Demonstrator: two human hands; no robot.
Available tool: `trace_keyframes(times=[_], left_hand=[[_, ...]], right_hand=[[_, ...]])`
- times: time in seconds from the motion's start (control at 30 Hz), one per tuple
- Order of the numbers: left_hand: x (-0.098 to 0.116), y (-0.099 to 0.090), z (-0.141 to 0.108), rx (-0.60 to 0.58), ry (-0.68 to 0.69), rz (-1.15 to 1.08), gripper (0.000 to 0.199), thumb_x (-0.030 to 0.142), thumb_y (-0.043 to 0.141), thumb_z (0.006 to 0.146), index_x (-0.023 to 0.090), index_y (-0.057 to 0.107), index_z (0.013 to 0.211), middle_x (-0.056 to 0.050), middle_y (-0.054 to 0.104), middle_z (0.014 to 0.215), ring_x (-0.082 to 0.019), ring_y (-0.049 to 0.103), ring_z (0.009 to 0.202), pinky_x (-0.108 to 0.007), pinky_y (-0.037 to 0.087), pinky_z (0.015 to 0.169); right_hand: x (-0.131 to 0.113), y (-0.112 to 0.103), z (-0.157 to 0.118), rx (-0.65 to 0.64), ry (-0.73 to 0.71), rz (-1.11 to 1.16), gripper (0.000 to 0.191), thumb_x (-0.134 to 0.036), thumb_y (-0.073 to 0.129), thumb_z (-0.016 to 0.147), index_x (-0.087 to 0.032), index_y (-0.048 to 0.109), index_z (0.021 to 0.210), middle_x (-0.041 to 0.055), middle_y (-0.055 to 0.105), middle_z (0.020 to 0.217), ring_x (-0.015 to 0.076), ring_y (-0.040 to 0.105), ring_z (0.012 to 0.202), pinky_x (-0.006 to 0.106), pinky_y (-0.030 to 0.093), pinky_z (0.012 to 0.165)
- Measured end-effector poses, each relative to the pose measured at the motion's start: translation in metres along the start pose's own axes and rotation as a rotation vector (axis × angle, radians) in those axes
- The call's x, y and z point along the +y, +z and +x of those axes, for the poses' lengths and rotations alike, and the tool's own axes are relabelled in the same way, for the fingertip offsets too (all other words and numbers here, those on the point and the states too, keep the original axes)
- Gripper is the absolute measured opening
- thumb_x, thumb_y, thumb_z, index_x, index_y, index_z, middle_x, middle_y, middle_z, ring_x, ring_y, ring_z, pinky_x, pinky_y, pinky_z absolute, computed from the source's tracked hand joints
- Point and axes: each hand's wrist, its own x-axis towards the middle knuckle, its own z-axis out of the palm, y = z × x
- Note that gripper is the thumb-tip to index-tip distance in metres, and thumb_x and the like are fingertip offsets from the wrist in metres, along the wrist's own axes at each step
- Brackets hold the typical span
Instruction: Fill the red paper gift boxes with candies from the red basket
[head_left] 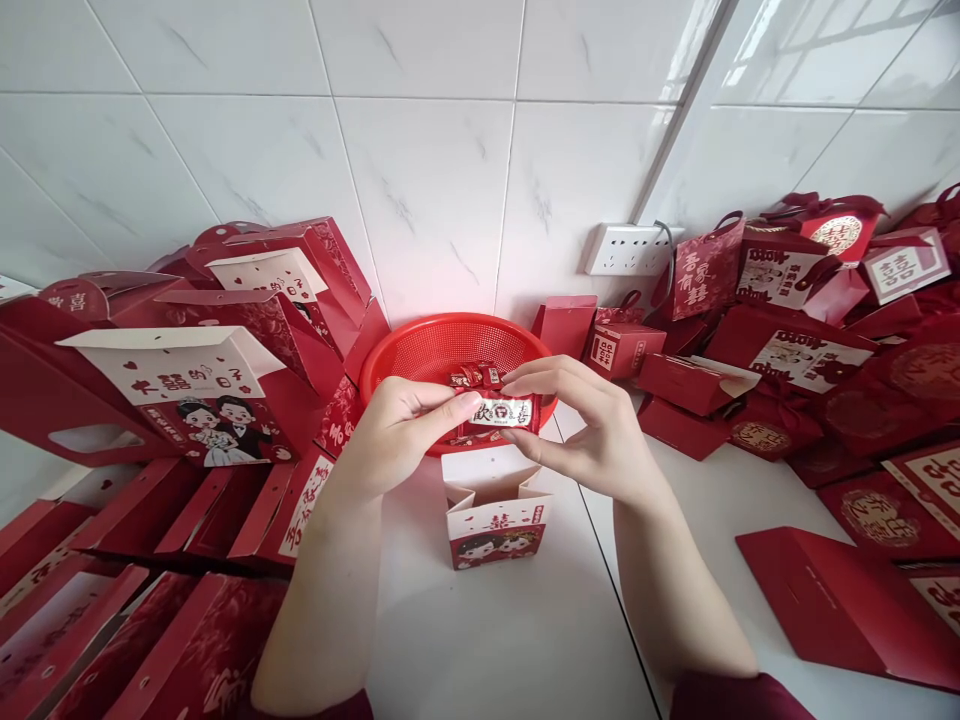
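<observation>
My left hand (405,430) pinches a small red wrapped packet (511,412) with a white label and dark characters, its thumb on the label's left end. Around the packet's right end curve the fingers of my right hand (592,430), thumb at the lower edge and index finger at the upper. What the wrapper contains is hidden. Behind the hands a red plastic basket (397,350) holds several small red wrapped pieces (476,375). Just below the packet stands an open-topped gift box (499,530), red and white with a printed cartoon couple, upright on the white table (465,640).
Rows of open red gift boxes (202,520) crowd the left side, one taller with a bride-and-groom print (217,420). Closed red boxes (810,350) pile up on the right. A power strip (630,250) is fixed to the tiled wall (427,200). A red box (847,600) lies at front right.
</observation>
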Motion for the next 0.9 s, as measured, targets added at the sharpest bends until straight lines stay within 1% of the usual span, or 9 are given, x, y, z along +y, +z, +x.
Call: trace_keyframes(times=[0.1,0.43,0.5,0.57,0.63,0.67,0.73,0.8,0.9], left_hand=[[-0.001,0.001,0.001,0.007,-0.002,0.009,0.051,0.046,0.061,0.089,0.016,0.040,0.054,0.003,0.022,0.060,-0.009,0.023,0.056,-0.027,0.017,0.051],[-0.001,0.003,0.000,-0.007,0.015,0.045,0.054,0.046,0.059,0.091,0.016,0.031,0.056,0.003,0.020,0.059,-0.008,0.021,0.055,-0.027,0.016,0.050],[-0.001,0.002,0.000,-0.003,0.031,0.072,0.054,0.045,0.059,0.091,0.016,0.031,0.054,0.004,0.020,0.058,-0.007,0.022,0.054,-0.027,0.017,0.049],[0.000,0.001,-0.001,-0.008,0.050,0.112,0.050,0.043,0.058,0.092,0.015,0.040,0.054,0.004,0.029,0.055,-0.007,0.028,0.052,-0.025,0.022,0.048],[0.002,0.000,-0.003,-0.010,0.098,0.146,0.030,0.041,0.063,0.089,0.018,0.060,0.071,0.002,0.052,0.067,-0.009,0.047,0.062,-0.023,0.035,0.054],[0.003,0.000,-0.003,-0.009,0.139,0.167,0.019,0.039,0.068,0.086,0.020,0.066,0.088,0.001,0.062,0.082,-0.012,0.056,0.074,-0.023,0.042,0.062],[0.007,0.000,-0.005,-0.009,0.237,0.228,0.042,0.035,0.077,0.079,0.025,0.061,0.117,-0.002,0.065,0.114,-0.017,0.060,0.101,-0.026,0.048,0.082],[0.012,0.002,-0.007,-0.022,0.315,0.306,0.049,0.030,0.078,0.077,0.024,0.059,0.122,-0.002,0.063,0.122,-0.017,0.058,0.111,-0.027,0.047,0.093],[0.016,0.005,-0.009,-0.006,0.388,0.400,0.031,0.021,0.071,0.083,0.022,0.062,0.113,-0.002,0.066,0.113,-0.015,0.061,0.106,-0.026,0.047,0.093]], right_hand=[[0.001,0.000,0.000,-0.002,0.006,0.003,0.026,-0.018,0.073,0.083,-0.021,0.065,0.107,0.0065,0.068,0.110,0.0201,0.064,0.105,0.035,0.054,0.090],[0.000,-0.002,-0.002,-0.009,-0.011,-0.021,0.025,-0.019,0.073,0.083,-0.023,0.065,0.108,0.0065,0.069,0.114,0.0203,0.065,0.106,0.036,0.055,0.091],[0.000,-0.003,-0.002,-0.013,-0.017,-0.024,0.026,-0.019,0.073,0.084,-0.023,0.065,0.108,0.0065,0.069,0.114,0.0203,0.065,0.106,0.036,0.055,0.091],[0.000,-0.004,-0.002,-0.015,-0.021,-0.020,0.026,-0.018,0.073,0.083,-0.023,0.065,0.107,0.0064,0.069,0.115,0.0205,0.065,0.107,0.036,0.055,0.091],[-0.001,-0.004,-0.003,-0.010,0.003,-0.003,0.027,-0.018,0.073,0.082,-0.023,0.064,0.107,0.0067,0.068,0.118,0.0212,0.065,0.109,0.037,0.054,0.093],[-0.001,-0.004,-0.003,-0.005,0.028,0.005,0.029,-0.017,0.073,0.082,-0.023,0.063,0.108,0.0070,0.068,0.119,0.0216,0.065,0.110,0.037,0.054,0.093],[-0.002,-0.004,-0.004,-0.002,0.083,0.017,0.032,-0.015,0.072,0.081,-0.022,0.062,0.110,0.0075,0.066,0.123,0.0225,0.064,0.112,0.038,0.053,0.095],[-0.004,-0.005,-0.005,-0.016,0.108,0.027,0.032,-0.015,0.072,0.080,-0.022,0.060,0.110,0.0080,0.065,0.125,0.0230,0.063,0.114,0.038,0.052,0.096],[-0.007,-0.005,-0.005,-0.045,0.081,0.043,0.030,-0.017,0.071,0.082,-0.021,0.059,0.109,0.0094,0.065,0.124,0.0232,0.062,0.116,0.038,0.051,0.097]])
